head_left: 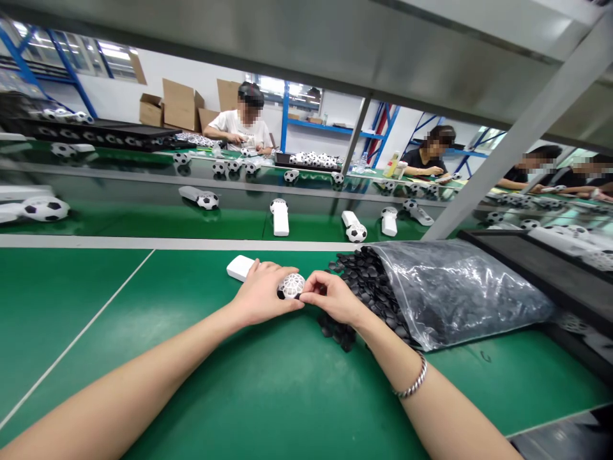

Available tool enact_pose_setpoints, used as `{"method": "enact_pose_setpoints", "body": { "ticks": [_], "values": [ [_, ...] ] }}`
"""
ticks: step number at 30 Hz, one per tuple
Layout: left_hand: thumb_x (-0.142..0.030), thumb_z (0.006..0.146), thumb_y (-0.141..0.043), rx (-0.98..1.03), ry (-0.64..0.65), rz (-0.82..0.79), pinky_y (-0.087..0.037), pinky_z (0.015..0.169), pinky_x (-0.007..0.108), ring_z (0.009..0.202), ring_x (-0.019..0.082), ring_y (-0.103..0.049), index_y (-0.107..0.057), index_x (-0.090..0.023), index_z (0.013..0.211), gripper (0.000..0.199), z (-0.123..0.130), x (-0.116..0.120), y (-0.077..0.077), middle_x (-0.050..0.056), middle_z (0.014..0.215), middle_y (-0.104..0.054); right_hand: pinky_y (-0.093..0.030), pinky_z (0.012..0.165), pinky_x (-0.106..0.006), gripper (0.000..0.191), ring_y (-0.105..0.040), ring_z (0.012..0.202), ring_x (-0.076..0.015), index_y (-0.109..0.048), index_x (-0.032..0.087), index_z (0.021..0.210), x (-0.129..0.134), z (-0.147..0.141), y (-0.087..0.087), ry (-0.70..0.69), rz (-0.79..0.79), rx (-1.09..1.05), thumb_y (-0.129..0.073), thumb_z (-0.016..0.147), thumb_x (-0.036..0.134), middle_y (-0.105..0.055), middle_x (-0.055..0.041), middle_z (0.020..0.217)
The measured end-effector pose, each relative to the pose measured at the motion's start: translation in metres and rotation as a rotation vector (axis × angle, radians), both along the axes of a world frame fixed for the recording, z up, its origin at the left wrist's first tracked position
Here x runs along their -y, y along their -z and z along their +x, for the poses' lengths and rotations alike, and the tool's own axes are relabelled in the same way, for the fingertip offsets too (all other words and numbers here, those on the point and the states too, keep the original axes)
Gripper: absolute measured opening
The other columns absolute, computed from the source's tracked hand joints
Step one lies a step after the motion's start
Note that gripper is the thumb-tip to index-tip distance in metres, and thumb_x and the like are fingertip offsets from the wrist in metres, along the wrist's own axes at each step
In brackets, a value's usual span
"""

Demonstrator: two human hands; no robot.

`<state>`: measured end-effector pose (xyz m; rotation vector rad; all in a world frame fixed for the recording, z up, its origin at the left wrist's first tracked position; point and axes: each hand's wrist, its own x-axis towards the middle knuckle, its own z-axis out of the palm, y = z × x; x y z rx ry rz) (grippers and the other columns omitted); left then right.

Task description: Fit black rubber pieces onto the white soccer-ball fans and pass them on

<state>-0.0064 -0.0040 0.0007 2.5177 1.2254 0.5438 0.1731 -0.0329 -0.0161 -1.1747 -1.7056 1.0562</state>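
Observation:
A white handheld fan (293,285) with a soccer-ball head lies on the green table. My left hand (263,291) is wrapped over it, its thumb and fingers on either side of the round head. The white handle (239,268) sticks out beyond the back of that hand. The head shows a white grille and dark patches at its lower edge. My right hand (330,295) is closed in a pinch against the right side of the head; whatever is between its fingertips is hidden. Loose black pieces (366,281) are heaped just beside and behind my right hand.
A clear plastic bag (469,287) lies on its side, spilling the black pieces. Behind a pale strip, a green conveyor (230,220) carries several ball-headed fans. A black tray (522,255) stands at right, and a slanted metal post (507,121) rises there. Several co-workers sit across the line.

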Motion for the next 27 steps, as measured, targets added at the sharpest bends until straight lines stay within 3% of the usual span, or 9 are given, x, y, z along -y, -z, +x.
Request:
{"method": "enact_pose_setpoints", "body": {
  "ticks": [5, 8, 12, 15, 17, 22, 27],
  "values": [
    [-0.048, 0.06, -0.065, 0.041, 0.034, 0.014, -0.033, 0.091, 0.042, 0.095, 0.025, -0.05, -0.057, -0.02, 0.108, 0.056, 0.001, -0.001, 0.0, 0.006, 0.097, -0.062, -0.034, 0.052, -0.021, 0.025, -0.04, 0.053, -0.0073, -0.048, 0.016, 0.065, -0.002, -0.002, 0.0, -0.011, -0.115, -0.078, -0.069, 0.062, 0.029, -0.047, 0.0056, 0.06],
    [-0.047, 0.062, -0.065, 0.053, 0.077, 0.02, -0.034, 0.091, 0.04, 0.094, 0.024, -0.051, -0.057, -0.021, 0.106, 0.052, 0.002, 0.0, 0.001, 0.005, 0.096, -0.061, -0.038, 0.056, -0.023, 0.021, -0.045, 0.059, -0.0096, -0.051, 0.016, 0.069, -0.008, 0.004, -0.004, 0.032, -0.014, 0.017, -0.064, 0.068, 0.033, -0.051, 0.0029, 0.064],
    [-0.053, 0.059, -0.065, 0.063, 0.099, -0.011, -0.028, 0.097, 0.044, 0.103, 0.027, -0.047, -0.052, -0.019, 0.111, 0.063, 0.003, 0.001, 0.002, 0.007, 0.108, -0.057, -0.039, 0.08, -0.035, 0.025, -0.048, 0.098, -0.0201, -0.056, 0.018, 0.103, -0.019, 0.026, -0.003, 0.294, 0.318, 0.465, -0.049, 0.082, 0.03, -0.057, -0.0088, 0.107],
    [-0.057, 0.055, -0.066, 0.05, 0.068, -0.036, -0.029, 0.097, 0.046, 0.107, 0.029, -0.045, -0.053, -0.019, 0.108, 0.067, 0.002, -0.001, 0.003, 0.008, 0.109, -0.056, -0.033, 0.086, -0.045, 0.032, -0.036, 0.116, -0.0282, -0.051, 0.021, 0.116, -0.023, 0.039, 0.005, 0.34, 0.321, 0.866, -0.044, 0.086, 0.025, -0.048, -0.0104, 0.126],
    [-0.055, 0.056, -0.066, 0.025, 0.073, -0.056, -0.028, 0.097, 0.047, 0.112, 0.031, -0.041, -0.053, -0.021, 0.109, 0.064, 0.0, -0.003, 0.002, 0.008, 0.113, -0.056, -0.033, 0.085, -0.045, 0.027, -0.042, 0.111, -0.0287, -0.057, 0.023, 0.109, -0.022, 0.042, 0.009, 0.29, 0.285, 0.965, -0.046, 0.085, 0.024, -0.055, -0.0095, 0.119],
    [-0.049, 0.064, -0.062, -0.045, 0.066, -0.129, -0.012, 0.103, 0.055, 0.129, 0.033, -0.021, -0.046, -0.025, 0.119, 0.063, -0.001, 0.002, 0.001, 0.006, 0.125, -0.05, -0.036, 0.078, -0.034, 0.016, -0.054, 0.087, -0.0222, -0.065, 0.02, 0.088, -0.017, 0.041, 0.004, 0.235, 0.286, 0.999, -0.054, 0.079, 0.014, -0.064, -0.0095, 0.092],
    [-0.056, 0.068, -0.055, 0.056, -0.041, -0.167, -0.029, 0.098, 0.051, 0.132, 0.034, -0.007, -0.04, -0.02, 0.124, 0.067, 0.007, 0.013, 0.009, 0.009, 0.132, -0.041, -0.036, 0.073, -0.037, 0.007, -0.05, 0.088, -0.0254, -0.064, 0.019, 0.079, -0.009, 0.04, -0.004, 0.263, 0.291, 0.996, -0.057, 0.076, 0.018, -0.062, -0.0089, 0.088]
  ]
}}
